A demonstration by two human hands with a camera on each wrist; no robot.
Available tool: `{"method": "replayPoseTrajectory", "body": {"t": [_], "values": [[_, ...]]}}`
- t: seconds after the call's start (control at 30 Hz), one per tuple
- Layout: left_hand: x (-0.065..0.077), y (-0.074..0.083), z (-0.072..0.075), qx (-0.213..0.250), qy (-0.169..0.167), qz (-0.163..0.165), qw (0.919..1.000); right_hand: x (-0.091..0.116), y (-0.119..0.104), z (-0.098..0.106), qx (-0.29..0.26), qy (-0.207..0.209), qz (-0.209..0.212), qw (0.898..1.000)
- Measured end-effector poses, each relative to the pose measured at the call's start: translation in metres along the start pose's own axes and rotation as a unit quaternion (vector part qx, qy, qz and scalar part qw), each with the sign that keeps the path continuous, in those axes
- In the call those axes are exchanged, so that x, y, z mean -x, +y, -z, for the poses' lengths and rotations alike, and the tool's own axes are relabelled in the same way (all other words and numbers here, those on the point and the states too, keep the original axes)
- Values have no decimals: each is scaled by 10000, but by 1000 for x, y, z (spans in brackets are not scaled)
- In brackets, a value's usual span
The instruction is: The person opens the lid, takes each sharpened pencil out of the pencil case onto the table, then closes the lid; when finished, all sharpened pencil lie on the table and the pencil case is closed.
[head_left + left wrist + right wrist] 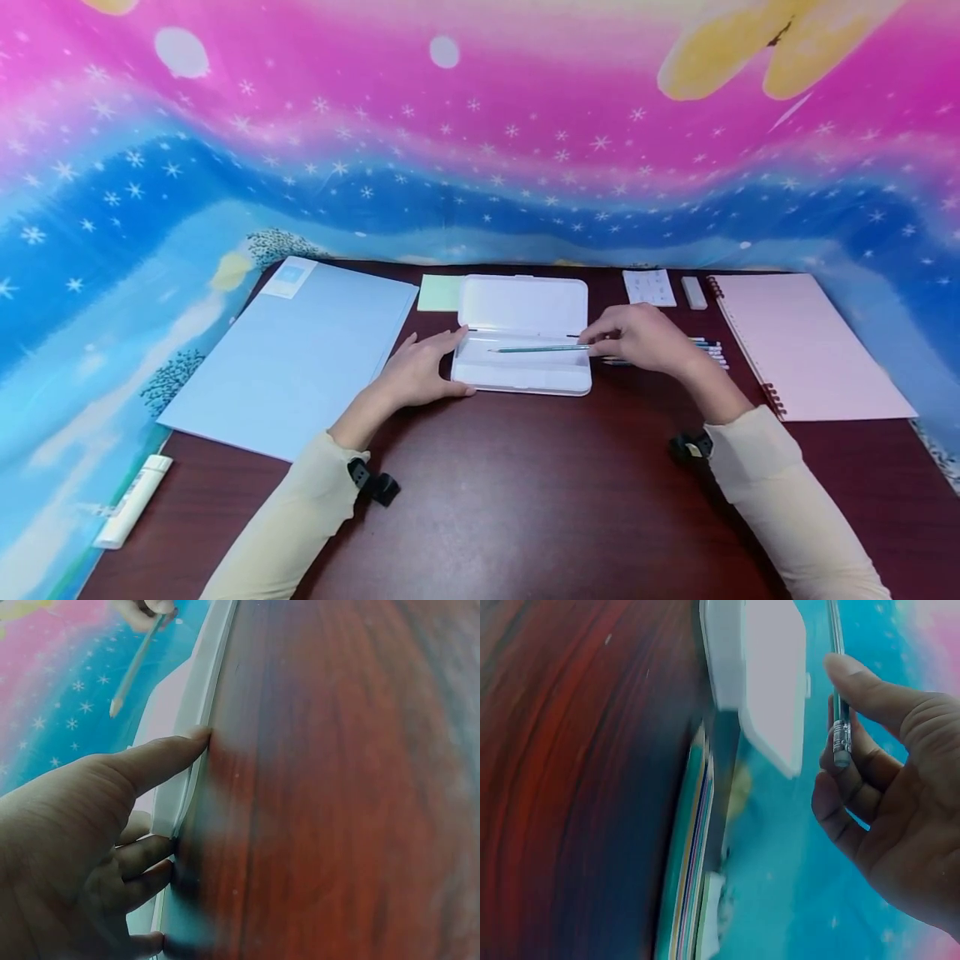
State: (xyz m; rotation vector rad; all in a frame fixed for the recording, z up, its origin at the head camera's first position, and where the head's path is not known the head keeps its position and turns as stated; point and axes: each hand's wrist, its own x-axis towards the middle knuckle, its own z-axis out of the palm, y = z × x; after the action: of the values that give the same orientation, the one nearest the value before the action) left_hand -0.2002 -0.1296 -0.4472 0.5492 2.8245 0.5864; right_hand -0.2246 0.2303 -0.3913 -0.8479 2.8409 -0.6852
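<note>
A white pencil case (525, 379) lies with its lid raised at the middle of the table. At its left end, my left hand (416, 371) holds the case, thumb along the front edge and the fingers at the side. My right hand (637, 337) pinches a pencil (540, 349) near its eraser end, just above the case's tray. In the right wrist view the pencil's metal band and eraser (841, 746) show below the thumb. Several more pencils (686, 855) lie side by side right of the case, partly hidden by my right hand in the head view.
A blue folder (300, 350) lies at the left, a pale glue stick (135, 500) at the table's left edge. Green paper (437, 292) sits behind the case. A small printed sheet (649, 287), a white eraser (693, 293) and a pink spiral notebook (810, 350) are at the right.
</note>
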Motion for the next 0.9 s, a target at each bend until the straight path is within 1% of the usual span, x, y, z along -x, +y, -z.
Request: {"method": "replayPoseTrajectory", "body": {"t": [0.07,0.2,0.4,0.63,0.9], "values": [[0,0,0,22,-13,-2,10000,9,8,4,-91,180,14,9998],[0,0,0,37,-13,-36,10000,29,24,10,-304,479,-86,9983],[1,1,3,2,-48,-39,10000,54,42,19,-126,828,-307,9960],[2,1,2,9,-42,-26,10000,80,58,27,-201,869,-891,9920],[3,1,1,41,-34,-36,10000,103,78,29,-211,997,-1287,9864]]}}
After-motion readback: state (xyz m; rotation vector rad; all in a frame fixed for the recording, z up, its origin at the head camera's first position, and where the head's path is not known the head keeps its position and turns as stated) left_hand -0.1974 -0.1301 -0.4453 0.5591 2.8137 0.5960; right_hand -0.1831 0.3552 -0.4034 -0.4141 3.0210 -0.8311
